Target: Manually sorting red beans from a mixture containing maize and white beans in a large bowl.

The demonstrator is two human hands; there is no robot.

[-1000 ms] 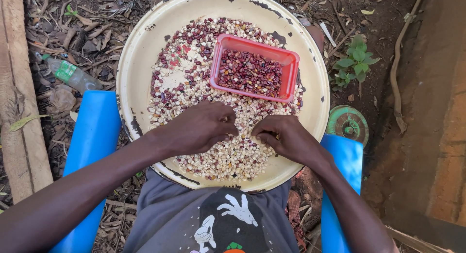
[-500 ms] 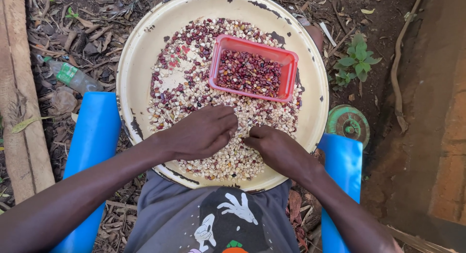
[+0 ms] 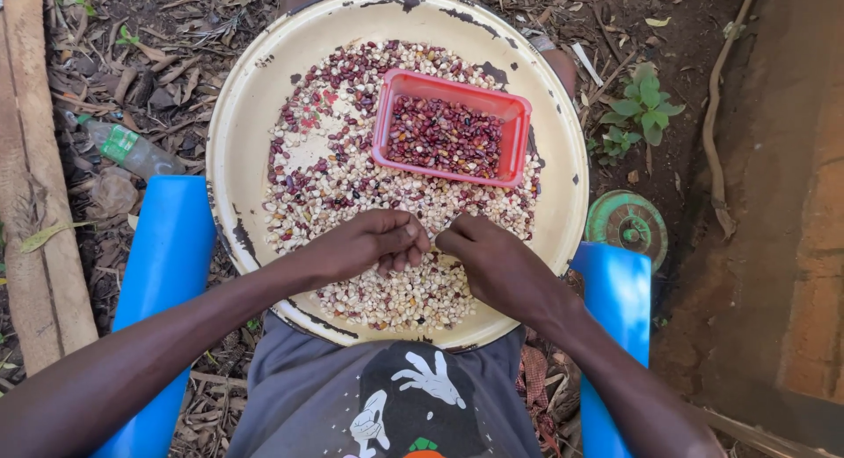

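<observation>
A wide cream enamel tray with chipped edges rests on my lap. It holds a spread of pale maize kernels mixed with dark red beans. A red rectangular plastic container filled with red beans sits on the grains at the tray's far right. My left hand lies on the near part of the pile with its fingers curled in. Beside it, my right hand has its fingertips pinched together on the grains, almost touching the left. Whether either hand holds grains is hidden.
Blue chair arms stand at my left and right. On the leaf-littered soil lie a plastic bottle, a wooden plank, a green round lid and a small plant.
Both hands have drawn closer together and slightly towards me on the pile. The left hand's fingers have curled in further, and the view has shifted a little.
</observation>
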